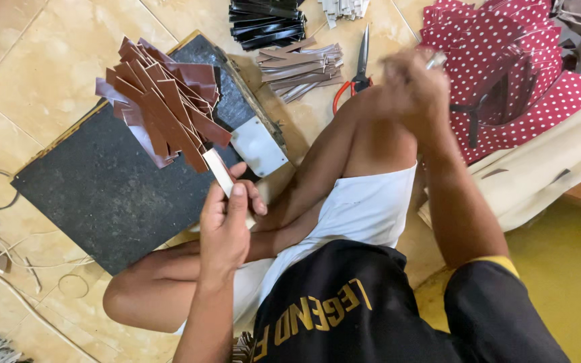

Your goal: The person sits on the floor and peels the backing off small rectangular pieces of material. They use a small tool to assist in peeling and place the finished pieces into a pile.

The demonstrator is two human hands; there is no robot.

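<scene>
where the person sits cross-legged on the tile floor (48,87), the left hand (226,225) is raised over the lap, its fingers (238,202) curled tight and the thumb pressed in, pinching the lower ends of a fan of brown strips (166,107). the strips spread up and to the left from that grip, dark reddish brown with a few pale undersides showing, and hang above a black board (102,195) lying flat on the floor. a small white block (260,146) rests at the board's right edge, just beside the fingers.

farther off, the right hand (408,91) is lifted above the knee and blurred; its fingers are closed around something small and pale, but what it is cannot be told. just left of it lie scissors (358,74) with orange handles, touching a loose pile of grey-brown strips (300,67). beyond those sits a stack of black strips (267,23). at far right, red fabric with white dots (506,60) is heaped on pale sheets.
</scene>
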